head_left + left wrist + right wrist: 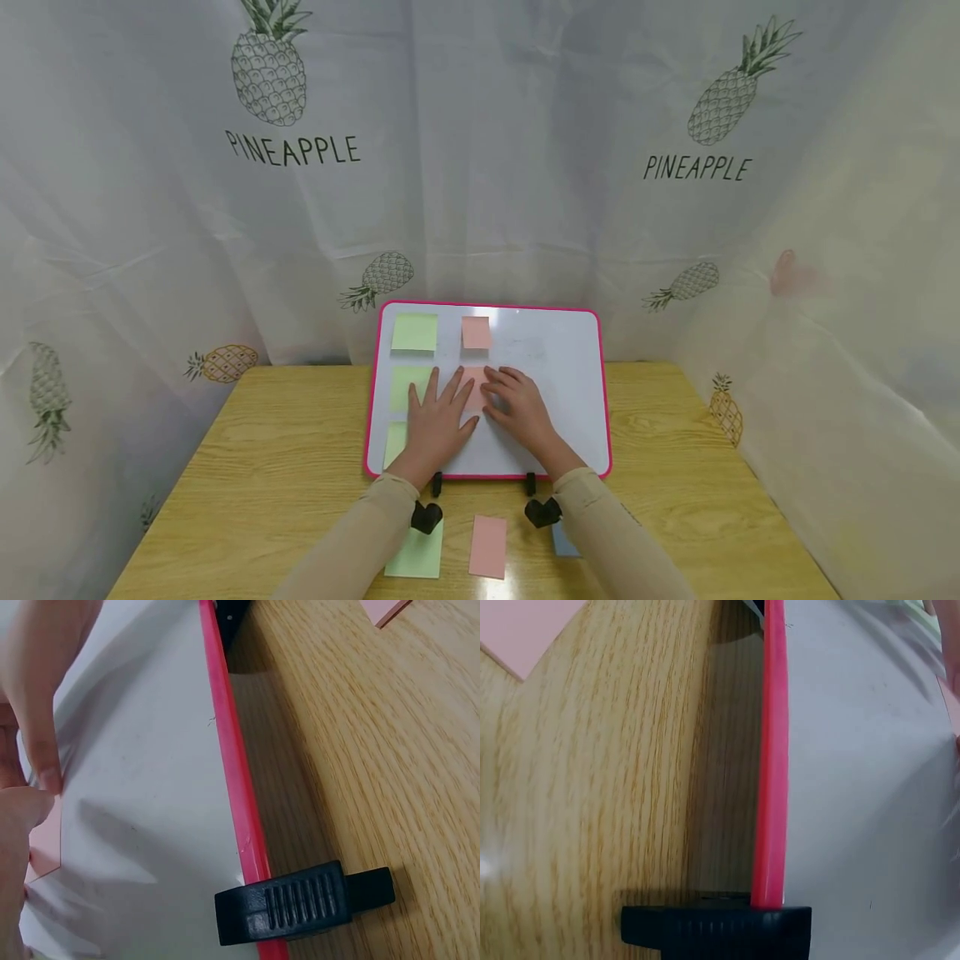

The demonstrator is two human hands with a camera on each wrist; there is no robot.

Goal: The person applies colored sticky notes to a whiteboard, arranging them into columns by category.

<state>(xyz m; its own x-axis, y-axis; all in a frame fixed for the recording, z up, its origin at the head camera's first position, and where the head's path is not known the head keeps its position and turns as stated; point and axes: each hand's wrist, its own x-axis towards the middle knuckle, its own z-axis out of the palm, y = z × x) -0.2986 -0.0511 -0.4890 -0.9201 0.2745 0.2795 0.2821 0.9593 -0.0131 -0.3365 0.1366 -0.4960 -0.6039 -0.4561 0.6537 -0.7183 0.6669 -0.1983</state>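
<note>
A whiteboard (pixel 555 392) with a pink rim leans on a stand. My left hand (pixel 437 425) lies on it with fingers spread, its fingertips over a green sticky note (pixel 405 383) and the left side of a pink sticky note (pixel 474 400). At that pink note's right side, my right hand (pixel 522 408) touches with slightly bent fingers. Both thumbs come close together at the note (pixel 46 844) in the left wrist view. Another green note (pixel 415 332) and a smaller pink note (pixel 476 332) are stuck above. A third green note (pixel 395 440) is partly covered by my left hand.
Near the front of the wooden table (pixel 300 442) lie a green pad (pixel 417 554), a pink pad (pixel 488 547) and a blue pad (pixel 565 542) partly behind my right sleeve. Black stand clips (pixel 531 484) hold the board's lower edge. A pineapple-print curtain (pixel 487 167) hangs behind.
</note>
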